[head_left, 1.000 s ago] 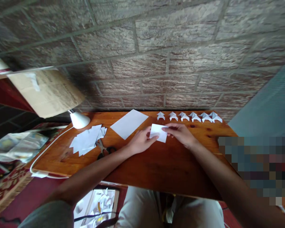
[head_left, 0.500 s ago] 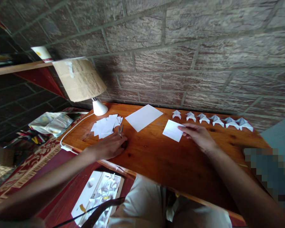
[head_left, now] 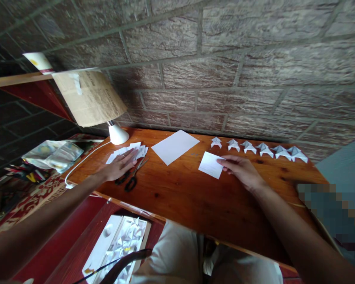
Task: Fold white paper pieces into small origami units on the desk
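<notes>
My right hand [head_left: 239, 169] pinches the right corner of a small square sheet of white paper [head_left: 210, 165], held over the wooden table. On the left, my left hand [head_left: 116, 167] lies with fingers stretched out over a pile of cut white paper pieces [head_left: 142, 150]. Just beside that hand is a pair of scissors [head_left: 131, 183] with black handles, resting on the tabletop with the blades pointing away from me. Between the hands, nearer the wall, lies a larger white sheet [head_left: 175, 147].
Several folded paper shapes [head_left: 264, 150] stand in a row along the back of the table [head_left: 177, 201]. A lamp [head_left: 118, 135] with a paper shade is at the back left. Below the front edge, a white box [head_left: 102, 244] holds many folded papers. A brick wall [head_left: 213, 71] rises behind.
My left hand has come off the scissors and moved left onto the paper pile, leaving the scissors on the table. My right hand still holds the square sheet. The view has shifted slightly.
</notes>
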The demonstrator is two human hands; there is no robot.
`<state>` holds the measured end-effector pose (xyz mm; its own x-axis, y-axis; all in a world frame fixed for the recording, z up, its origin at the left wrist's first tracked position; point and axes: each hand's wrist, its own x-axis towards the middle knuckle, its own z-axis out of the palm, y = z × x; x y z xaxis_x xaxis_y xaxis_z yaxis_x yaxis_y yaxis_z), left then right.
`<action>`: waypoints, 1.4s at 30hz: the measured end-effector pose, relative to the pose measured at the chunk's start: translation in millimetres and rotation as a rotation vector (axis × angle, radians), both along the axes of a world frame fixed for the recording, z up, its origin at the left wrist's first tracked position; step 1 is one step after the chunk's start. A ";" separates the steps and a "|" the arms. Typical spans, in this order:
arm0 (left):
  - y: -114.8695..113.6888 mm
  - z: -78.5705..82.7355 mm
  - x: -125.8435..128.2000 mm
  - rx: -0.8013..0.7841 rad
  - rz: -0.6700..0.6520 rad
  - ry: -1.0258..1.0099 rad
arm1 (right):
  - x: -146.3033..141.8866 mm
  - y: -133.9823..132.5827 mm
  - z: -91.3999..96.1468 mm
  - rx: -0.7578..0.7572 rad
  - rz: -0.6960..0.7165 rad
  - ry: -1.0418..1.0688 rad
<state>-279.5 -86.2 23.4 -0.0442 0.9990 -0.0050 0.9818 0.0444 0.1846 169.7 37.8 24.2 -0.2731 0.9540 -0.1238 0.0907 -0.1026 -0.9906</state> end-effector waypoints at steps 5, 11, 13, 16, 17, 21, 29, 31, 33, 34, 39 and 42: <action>1.8 -9.8 -37.2 -0.015 -0.014 0.005 | 0.9 1.3 -3.6 0.005 0.018 -0.019; 9.7 16.7 -21.1 0.124 0.062 -0.140 | 0.9 2.1 -2.8 0.006 0.041 -0.001; 25.9 24.5 20.7 0.243 0.018 -0.263 | 0.1 0.8 0.2 -0.008 0.048 0.002; 62.4 23.1 113.1 0.243 -0.206 -0.609 | -1.1 -1.9 3.8 -0.013 0.064 0.011; 74.8 18.7 146.5 0.203 -0.264 -0.759 | -1.1 -2.7 4.1 -0.007 0.069 0.015; 105.9 -6.6 249.0 -0.049 -0.292 -1.195 | 2.1 -2.0 0.8 0.033 0.067 0.066; 102.7 -24.6 257.7 -0.050 -0.191 -1.397 | 3.1 -2.0 -3.8 0.081 0.104 0.043; 101.7 -23.9 254.0 -0.039 -0.171 -1.405 | 0.0 -4.6 -3.8 0.099 0.125 0.041; 102.3 -23.9 253.1 -0.022 -0.157 -1.421 | -2.1 -5.5 -3.8 0.109 0.133 0.047; 103.0 -24.2 253.1 -0.009 -0.153 -1.432 | -2.4 -5.2 -3.8 0.115 0.137 0.050; 108.0 -28.7 253.4 0.027 -0.161 -1.522 | 0.6 -0.7 -2.4 0.212 0.059 0.037; 110.8 -31.2 253.3 0.019 -0.160 -1.521 | 1.8 0.5 -1.9 0.246 0.048 0.021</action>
<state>-26.2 24.6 -7.8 0.0959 0.9931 0.0677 -0.1386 -0.0540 0.9889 171.5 38.3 22.3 -0.3190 0.9405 0.1166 0.0691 0.1459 -0.9869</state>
